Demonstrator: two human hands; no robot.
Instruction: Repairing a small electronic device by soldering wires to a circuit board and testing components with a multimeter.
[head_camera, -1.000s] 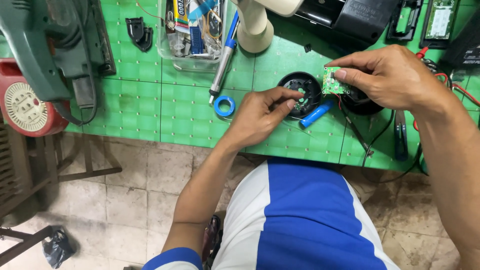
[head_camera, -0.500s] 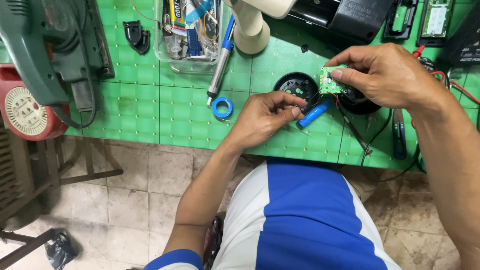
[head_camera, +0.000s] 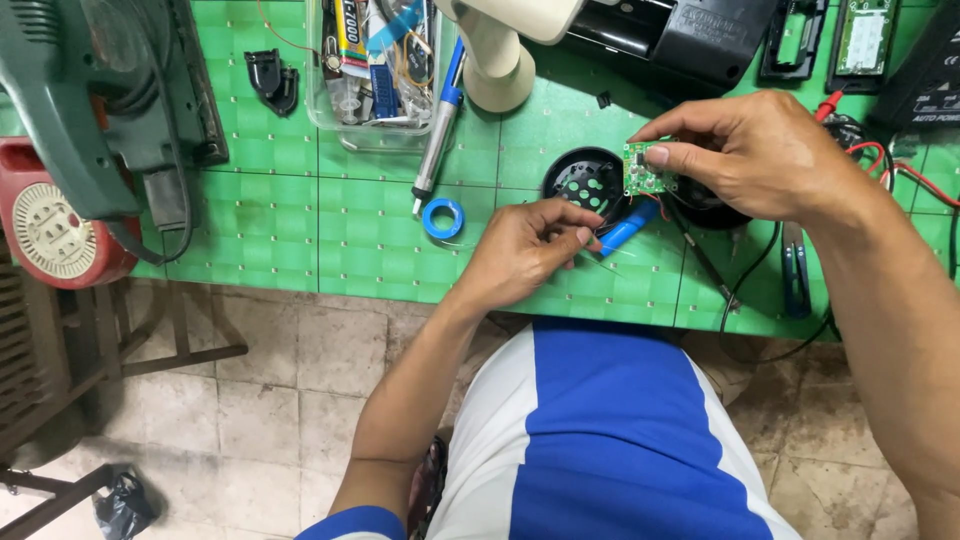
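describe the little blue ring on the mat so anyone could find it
On the green mat, look just below the tip of the soldering iron, left of the left hand. The blue ring lies flat there: a small round spool with an open centre, unlike the blue cylinder nearby.

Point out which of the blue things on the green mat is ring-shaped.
The small blue ring, lying flat left of the left hand. The blue cylinder by that hand's fingertips is a straight tube, and the blue-handled tool above is a long rod.

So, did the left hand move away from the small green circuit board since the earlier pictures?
Yes. The left hand has drawn back toward the person; against the round black speaker it now sits lower and clear of the circuit board, which the right hand holds.
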